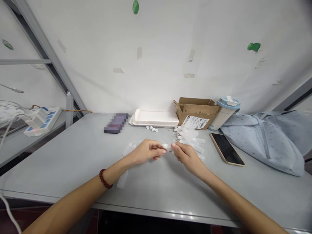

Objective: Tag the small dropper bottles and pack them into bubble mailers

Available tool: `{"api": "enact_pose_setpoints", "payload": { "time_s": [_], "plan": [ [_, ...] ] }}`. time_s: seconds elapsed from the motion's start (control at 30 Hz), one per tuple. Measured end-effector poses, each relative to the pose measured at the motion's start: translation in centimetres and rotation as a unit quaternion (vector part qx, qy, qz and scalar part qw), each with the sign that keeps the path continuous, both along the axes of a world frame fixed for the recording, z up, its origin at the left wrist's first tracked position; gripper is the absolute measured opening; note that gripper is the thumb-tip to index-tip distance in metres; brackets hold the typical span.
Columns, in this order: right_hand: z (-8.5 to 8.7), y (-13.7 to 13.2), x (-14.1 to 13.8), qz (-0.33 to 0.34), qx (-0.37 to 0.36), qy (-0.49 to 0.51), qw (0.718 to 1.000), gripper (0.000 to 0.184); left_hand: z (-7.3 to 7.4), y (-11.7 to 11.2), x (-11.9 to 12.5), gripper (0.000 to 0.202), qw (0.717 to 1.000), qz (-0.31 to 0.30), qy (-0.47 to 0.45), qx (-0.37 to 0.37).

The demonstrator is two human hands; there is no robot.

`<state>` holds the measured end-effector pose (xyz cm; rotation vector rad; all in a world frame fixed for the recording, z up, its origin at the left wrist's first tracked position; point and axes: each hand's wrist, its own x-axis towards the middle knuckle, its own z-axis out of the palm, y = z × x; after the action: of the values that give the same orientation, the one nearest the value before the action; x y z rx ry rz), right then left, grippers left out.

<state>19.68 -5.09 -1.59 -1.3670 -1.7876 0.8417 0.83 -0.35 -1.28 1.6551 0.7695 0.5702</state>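
Over the middle of the grey table (148,191), my two hands are close together with fingertips pinched. My left hand (147,151) grips a small white cap-like piece (165,146). Just to its right, my right hand (186,155) is closed at thumb and forefinger; a small pale bit shows at its fingertips, too small to name. Several translucent white tubes (191,133) with thin cords lie in a row behind my right hand. Another flat translucent tube (122,179) lies partly under my left forearm. Small white caps (153,129) sit loose behind my hands.
White padded envelopes (156,118) are stacked at the wall beside an open cardboard box (197,112). A tumbler (224,112), a phone (226,149) and a blue cloth bag (265,139) stand or lie right. Left are a second phone (116,123) and a power strip (45,121).
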Motion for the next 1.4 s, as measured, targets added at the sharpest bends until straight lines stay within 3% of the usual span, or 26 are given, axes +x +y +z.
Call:
{"api": "enact_pose_setpoints", "payload": {
  "time_s": [0.17, 0.3, 0.43, 0.53, 0.73, 0.9, 1.13, 1.3, 1.4],
  "plan": [
    [0.2, 0.7, 1.1, -0.09, 0.096, -0.055, 0.99, 0.036, 0.1, 2.6, -1.4, 0.029, 0.994, 0.096, 0.046, 0.037],
    [-0.1, 2.2, 2.9, -0.171, 0.201, -0.15, 0.953, 0.036, -0.1, 4.6, -2.2, 0.027, 0.96, 0.156, 0.171, 0.16],
    [-0.8, 4.2, 5.3, -0.232, 0.286, -0.264, 0.891, 0.039, -0.9, 6.1, -1.6, 0.03, 0.92, 0.124, 0.231, 0.293],
    [-1.5, 5.6, 6.9, -0.249, 0.315, -0.295, 0.867, 0.04, -1.8, 7.3, -0.8, 0.038, 0.896, 0.074, 0.232, 0.371],
    [-2.6, 7.0, 9.0, -0.244, 0.308, -0.258, 0.883, 0.038, -2.7, 8.6, -0.4, 0.036, 0.872, 0.053, 0.273, 0.403],
    [-2.7, 7.1, 9.2, -0.224, 0.294, -0.241, 0.897, 0.033, -2.2, 8.4, -0.7, 0.031, 0.876, 0.052, 0.267, 0.399],
    [-2.3, 6.5, 8.4, -0.218, 0.315, -0.254, 0.888, 0.03, -2.1, 8.6, -0.1, 0.032, 0.884, 0.023, 0.257, 0.39],
    [-1.8, 5.7, 7.0, -0.206, 0.336, -0.228, 0.89, 0.026, -1.8, 8.0, -1.0, 0.027, 0.888, 0.051, 0.268, 0.371],
    [-1.5, 4.5, 4.9, -0.169, 0.349, -0.199, 0.9, 0.023, -1.0, 6.9, -2.0, 0.025, 0.894, 0.11, 0.258, 0.349]
  ]
}}
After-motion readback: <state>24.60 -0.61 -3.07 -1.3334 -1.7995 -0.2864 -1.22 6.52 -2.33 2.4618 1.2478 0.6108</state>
